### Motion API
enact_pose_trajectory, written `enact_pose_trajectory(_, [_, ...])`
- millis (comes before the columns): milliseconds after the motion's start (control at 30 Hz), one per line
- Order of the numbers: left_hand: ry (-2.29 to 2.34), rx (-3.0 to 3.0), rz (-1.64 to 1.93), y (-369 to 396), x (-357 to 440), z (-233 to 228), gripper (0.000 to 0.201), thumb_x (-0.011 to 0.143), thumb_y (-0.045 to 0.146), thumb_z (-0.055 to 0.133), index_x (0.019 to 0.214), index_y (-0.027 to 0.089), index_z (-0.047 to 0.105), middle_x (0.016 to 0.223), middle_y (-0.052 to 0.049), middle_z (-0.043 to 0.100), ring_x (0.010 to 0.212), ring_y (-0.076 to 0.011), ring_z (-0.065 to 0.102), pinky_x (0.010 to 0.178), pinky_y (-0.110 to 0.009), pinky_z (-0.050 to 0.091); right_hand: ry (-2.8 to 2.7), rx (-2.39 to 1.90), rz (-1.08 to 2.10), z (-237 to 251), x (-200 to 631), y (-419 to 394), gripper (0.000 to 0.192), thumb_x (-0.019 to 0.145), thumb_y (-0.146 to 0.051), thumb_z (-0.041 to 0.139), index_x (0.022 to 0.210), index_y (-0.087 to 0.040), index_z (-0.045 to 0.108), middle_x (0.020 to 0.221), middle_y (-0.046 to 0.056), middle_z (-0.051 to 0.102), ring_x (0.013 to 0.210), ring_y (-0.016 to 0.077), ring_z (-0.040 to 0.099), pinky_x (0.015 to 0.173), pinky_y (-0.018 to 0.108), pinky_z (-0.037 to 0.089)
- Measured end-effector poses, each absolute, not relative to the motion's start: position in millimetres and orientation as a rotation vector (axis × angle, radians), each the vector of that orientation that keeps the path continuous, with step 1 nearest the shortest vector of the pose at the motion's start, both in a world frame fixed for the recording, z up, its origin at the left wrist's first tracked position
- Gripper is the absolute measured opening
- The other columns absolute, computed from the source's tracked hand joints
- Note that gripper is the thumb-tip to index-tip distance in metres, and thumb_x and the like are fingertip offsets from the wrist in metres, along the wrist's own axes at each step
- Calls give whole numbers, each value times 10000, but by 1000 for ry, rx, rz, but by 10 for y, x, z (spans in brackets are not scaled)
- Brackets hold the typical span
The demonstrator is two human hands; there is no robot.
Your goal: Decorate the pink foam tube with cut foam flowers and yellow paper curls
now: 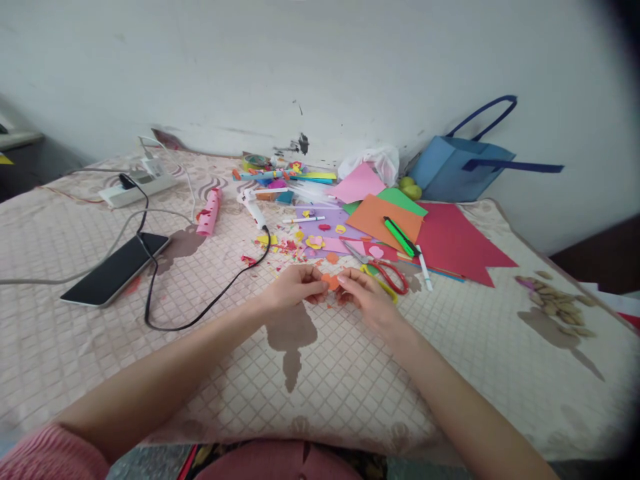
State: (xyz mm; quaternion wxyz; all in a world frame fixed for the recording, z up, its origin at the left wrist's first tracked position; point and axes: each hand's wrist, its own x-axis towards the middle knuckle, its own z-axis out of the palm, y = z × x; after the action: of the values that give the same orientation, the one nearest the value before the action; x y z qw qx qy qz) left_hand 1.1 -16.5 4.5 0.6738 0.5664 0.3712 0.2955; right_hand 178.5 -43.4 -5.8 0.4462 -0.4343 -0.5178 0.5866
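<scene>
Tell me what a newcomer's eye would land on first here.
Probably the large red sheet at the right of the paper pile, with the blue bag behind it near the wall. Next, at the centre, the left hand and right hand pinching a small orange paper piece between them.

No text, label, brand or number can be read anywhere in view – neither on the white plastic glue gun (254,208) with its black cord, nor on the bright green and black plastic cutter (399,236), the flat black slab-shaped device (117,270), the long white plastic power strip (135,191) or the boxy blue bag (455,167) – no signs either.
</scene>
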Motion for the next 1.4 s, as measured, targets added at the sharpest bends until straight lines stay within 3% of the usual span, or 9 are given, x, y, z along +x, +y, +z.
enact_pose_trajectory(400, [913, 1195, 725, -185, 34, 85, 321, 778, 447, 587, 753, 131, 541, 679, -10, 596, 598, -96, 578, 585, -233, 448, -1263, -1121, 1400, -55, 1765, -426, 130, 719, -299, 629, 692, -194, 557, 636, -32, 546, 562, 99, 493, 553, 258, 394])
enact_pose_trajectory(533, [878, 1246, 716, -183, 35, 51, 258, 709, 344, 689, 752, 122, 565, 647, 0, 597, 562, -73, 548, 551, -200, 413, -1236, -1100, 1434, -59, 1754, -432, 143, 716, -316, 641, 702, -196, 565, 641, -28, 547, 579, 105, 500, 561, 260, 406])
enact_pose_trajectory(733, [842, 1225, 710, -180, 33, 12, 217, 702, 291, 697, 720, 112, 575, 640, -8, 610, 567, -72, 555, 564, -197, 419, -1272, -1100, 1408, -44, 1760, -445, 190, 754, -370, 605, 709, -187, 575, 662, -7, 560, 596, 114, 508, 554, 261, 406])
enact_pose_trajectory(967, [832, 1032, 708, -161, 57, -32, 370, 762, 474, 613, 769, 105, 597, 658, -52, 643, 601, -104, 603, 619, -236, 458, -1220, -1122, 1395, -46, 1759, -437, 167, 714, -346, 635, 692, -196, 565, 630, -21, 544, 569, 109, 491, 550, 260, 397])
enact_pose_trajectory(1133, [815, 1113, 695, -174, 49, -2, 286, 685, 354, 727, 730, 109, 586, 655, -31, 645, 569, -80, 585, 589, -207, 440, -1215, -1117, 1437, -38, 1753, -448, 198, 718, -379, 640, 694, -194, 573, 658, -7, 562, 594, 118, 510, 558, 262, 413])
enact_pose_trajectory(1400, [871, 1148, 675, -185, 48, 36, 245, 704, 315, 710, 676, 114, 573, 613, -15, 632, 536, -69, 570, 567, -196, 438, -1272, -1104, 1455, -60, 1768, -440, 179, 729, -356, 640, 707, -190, 577, 661, -16, 556, 586, 110, 506, 561, 264, 417])
